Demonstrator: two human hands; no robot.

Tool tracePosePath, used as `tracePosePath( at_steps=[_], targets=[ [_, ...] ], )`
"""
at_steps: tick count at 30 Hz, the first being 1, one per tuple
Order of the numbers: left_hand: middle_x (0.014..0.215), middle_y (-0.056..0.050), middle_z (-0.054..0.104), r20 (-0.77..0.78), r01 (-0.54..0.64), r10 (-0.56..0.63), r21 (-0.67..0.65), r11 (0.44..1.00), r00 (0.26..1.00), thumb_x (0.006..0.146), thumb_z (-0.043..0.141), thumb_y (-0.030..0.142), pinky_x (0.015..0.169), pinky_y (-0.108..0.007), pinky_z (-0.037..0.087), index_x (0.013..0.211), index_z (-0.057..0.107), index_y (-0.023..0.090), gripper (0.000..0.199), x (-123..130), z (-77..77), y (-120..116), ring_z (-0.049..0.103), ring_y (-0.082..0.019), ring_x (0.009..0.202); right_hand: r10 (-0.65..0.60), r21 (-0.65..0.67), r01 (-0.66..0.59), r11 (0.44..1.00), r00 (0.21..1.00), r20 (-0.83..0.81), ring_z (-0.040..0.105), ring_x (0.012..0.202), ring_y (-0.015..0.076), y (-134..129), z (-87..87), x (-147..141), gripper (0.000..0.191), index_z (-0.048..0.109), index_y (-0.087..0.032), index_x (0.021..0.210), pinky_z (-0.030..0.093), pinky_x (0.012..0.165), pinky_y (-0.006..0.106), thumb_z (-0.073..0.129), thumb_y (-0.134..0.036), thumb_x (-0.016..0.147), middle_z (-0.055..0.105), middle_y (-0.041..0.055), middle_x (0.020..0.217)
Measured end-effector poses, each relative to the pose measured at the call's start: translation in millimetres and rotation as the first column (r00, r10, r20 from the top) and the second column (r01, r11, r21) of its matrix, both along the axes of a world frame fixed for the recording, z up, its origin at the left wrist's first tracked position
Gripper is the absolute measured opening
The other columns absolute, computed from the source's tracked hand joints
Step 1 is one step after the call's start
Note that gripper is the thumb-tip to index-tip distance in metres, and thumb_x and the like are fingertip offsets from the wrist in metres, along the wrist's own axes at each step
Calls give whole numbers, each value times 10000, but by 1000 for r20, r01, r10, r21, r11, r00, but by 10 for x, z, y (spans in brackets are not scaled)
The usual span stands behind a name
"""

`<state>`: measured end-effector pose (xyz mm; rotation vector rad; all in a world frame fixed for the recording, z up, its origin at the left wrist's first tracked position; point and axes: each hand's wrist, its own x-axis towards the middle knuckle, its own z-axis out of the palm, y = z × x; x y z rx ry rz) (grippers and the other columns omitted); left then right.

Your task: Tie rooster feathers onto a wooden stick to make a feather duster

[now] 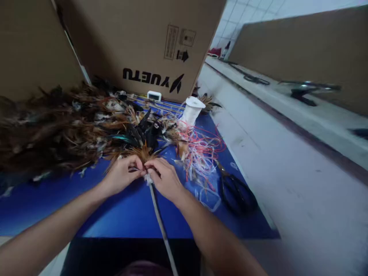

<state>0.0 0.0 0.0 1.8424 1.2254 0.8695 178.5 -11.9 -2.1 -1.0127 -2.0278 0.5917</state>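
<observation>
A long thin grey stick [161,226] runs up from the bottom edge, with brown and black feathers [146,134] fanned out at its upper end. White wrapping [148,179] covers the stick just below the feathers. My left hand [122,174] is closed in a pinch at the left side of the feather bases; what it pinches is too small to name. From the right, my right hand [165,176] pinches at the same spot, its fingertips against the feather bases. The fingertips of both hands nearly touch.
A big pile of loose feathers [66,130] covers the blue table [123,218] at left. Red and white strings [201,149], black scissors [237,191] and a white spool [192,109] lie at right. Cardboard boxes [115,42] stand behind; a white ledge [287,99] borders the right.
</observation>
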Motion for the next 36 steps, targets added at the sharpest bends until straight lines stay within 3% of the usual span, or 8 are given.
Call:
tracePosePath(
  at_steps=[4, 7, 12, 15, 23, 29, 36],
  targets=[
    [729, 23, 623, -64, -7, 11, 70, 998, 998, 774, 622, 288, 667, -227, 458, 738, 537, 182, 141, -18, -29, -42, 590, -114, 696, -43, -75, 40, 996, 998, -49, 578, 875, 141, 30, -25, -17, 216, 606, -198, 947, 445, 830, 275, 476, -99, 805, 642, 19, 896],
    [732, 21, 644, -175, -1, 38, 210, 978, 984, 793, 600, 272, 639, -219, 448, 748, 550, 186, 109, -9, -12, -70, 598, -113, 675, -68, -115, 58, 992, 994, -83, 595, 848, 138, 41, -38, -22, 208, 613, -204, 925, 463, 810, 274, 502, -101, 783, 645, 10, 873],
    [700, 20, 648, -312, 92, 71, 478, 874, 948, 824, 538, 181, 601, -195, 437, 756, 562, 185, 72, 2, -19, -86, 603, -100, 626, -94, -166, 70, 984, 985, -141, 616, 842, 133, 63, -80, -39, 199, 619, -215, 905, 484, 792, 272, 502, -109, 783, 664, 0, 864],
    [718, 7, 654, -368, 134, 107, 573, 808, 924, 844, 512, 182, 615, -197, 444, 750, 559, 188, 105, -12, -77, -69, 610, -103, 638, -119, -184, 86, 979, 978, -174, 623, 806, 128, 81, -105, -52, 165, 625, -213, 898, 494, 761, 262, 523, -141, 790, 666, -2, 842],
    [853, -39, 682, -420, 207, 96, 618, 759, 902, 867, 485, 193, 722, -219, 478, 747, 565, 190, 145, -50, -180, 36, 636, -127, 776, -149, -269, 79, 960, 957, -250, 612, 684, 108, 118, -91, -67, 130, 626, -192, 851, 502, 655, 229, 557, -134, 758, 651, -12, 768],
    [838, -32, 694, -369, 181, 134, 702, 689, 920, 851, 527, 181, 714, -202, 486, 791, 589, 184, 87, -59, -227, 99, 651, -120, 767, -144, -222, 105, 969, 975, -167, 598, 724, 107, 160, -86, -65, 164, 653, -210, 856, 492, 699, 237, 546, -122, 768, 630, -10, 808],
    [821, -23, 701, -315, 152, 160, 767, 623, 935, 831, 569, 160, 705, -193, 497, 848, 597, 178, 37, -19, -181, 112, 660, -108, 735, -157, -211, 130, 969, 981, -116, 589, 719, 104, 206, -106, -55, 154, 687, -205, 881, 468, 694, 234, 589, -143, 779, 600, 0, 811]
  ],
)
